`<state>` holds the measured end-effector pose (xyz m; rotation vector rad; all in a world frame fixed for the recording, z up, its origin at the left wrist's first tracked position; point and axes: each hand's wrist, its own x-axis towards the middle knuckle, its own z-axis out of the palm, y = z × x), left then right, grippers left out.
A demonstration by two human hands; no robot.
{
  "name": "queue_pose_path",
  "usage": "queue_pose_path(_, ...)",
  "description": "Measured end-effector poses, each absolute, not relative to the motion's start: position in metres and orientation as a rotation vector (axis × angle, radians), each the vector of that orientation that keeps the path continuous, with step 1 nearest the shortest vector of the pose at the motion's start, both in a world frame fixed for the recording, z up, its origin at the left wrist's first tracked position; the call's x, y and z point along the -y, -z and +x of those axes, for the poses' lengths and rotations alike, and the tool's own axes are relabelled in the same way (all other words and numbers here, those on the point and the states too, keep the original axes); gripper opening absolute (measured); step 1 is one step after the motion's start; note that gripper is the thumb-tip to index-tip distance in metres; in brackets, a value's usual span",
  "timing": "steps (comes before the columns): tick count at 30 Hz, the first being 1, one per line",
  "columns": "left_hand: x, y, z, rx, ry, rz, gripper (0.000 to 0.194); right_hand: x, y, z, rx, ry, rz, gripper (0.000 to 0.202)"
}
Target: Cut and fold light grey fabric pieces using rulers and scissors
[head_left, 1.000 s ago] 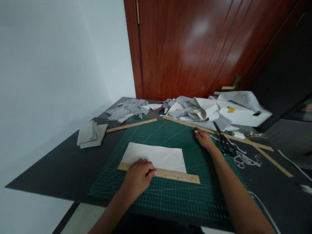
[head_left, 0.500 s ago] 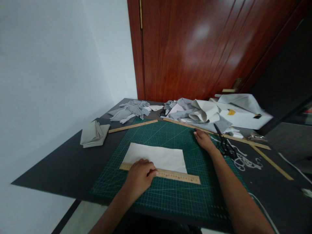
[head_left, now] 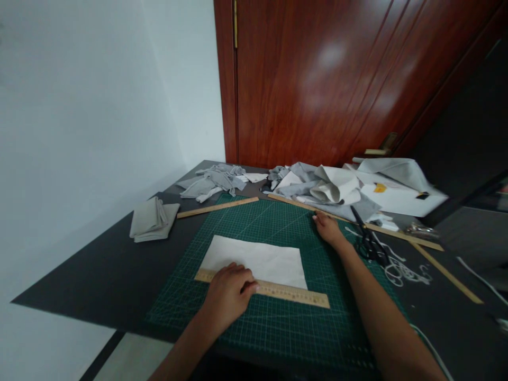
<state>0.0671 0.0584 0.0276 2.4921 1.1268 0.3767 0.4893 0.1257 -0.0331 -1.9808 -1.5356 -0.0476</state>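
A white cloth piece point(head_left: 257, 259) lies flat on the green cutting mat point(head_left: 273, 330). Along its near edge rests a wooden ruler point(head_left: 293, 293), and my left hand point(head_left: 230, 288) is closed on the ruler's left half, pressing it down. My right hand point(head_left: 327, 227) touches the mat's far right part, just in front of a long wooden ruler point(head_left: 293, 201); its fingers are curled together, and anything between them is too small to make out. Black scissors point(head_left: 371, 243) lie right of that hand, beside tangled white cord point(head_left: 400, 270).
Folded beige cloth point(head_left: 153, 219) sits at the left. Grey scraps point(head_left: 220, 180) and a larger fabric heap point(head_left: 333, 185) lie at the back. Another ruler point(head_left: 218, 207) crosses the mat's far left edge, and one more point(head_left: 446, 272) is at the right. A door point(head_left: 293, 79) stands behind.
The view has shifted slightly. My right hand has moved a little to the left over the mat. My left hand stays on the ruler.
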Motion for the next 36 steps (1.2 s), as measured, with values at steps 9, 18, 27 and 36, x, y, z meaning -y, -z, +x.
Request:
queue_pose_path(9, -0.058, -0.027, 0.066, -1.110, -0.397, 2.475, 0.012, -0.102, 0.012, 0.471, 1.504, 0.041, -1.813, 0.052)
queue_pose_path(18, -0.059, -0.027, 0.067, -1.120, -0.393, 2.488, 0.013, -0.096, -0.010, 0.435, 1.658, -0.214, -1.675, 0.051)
queue_pose_path(27, -0.059, -0.027, 0.066, -1.098, -0.410, 2.478, 0.011, -0.059, -0.048, 0.415, 1.799, -0.607, -1.500, 0.051)
queue_pose_path(36, -0.060, -0.028, 0.068, -1.134, -0.390, 2.462, 0.013, -0.048, -0.037, 0.419, 1.575, -0.973, -1.481, 0.054)
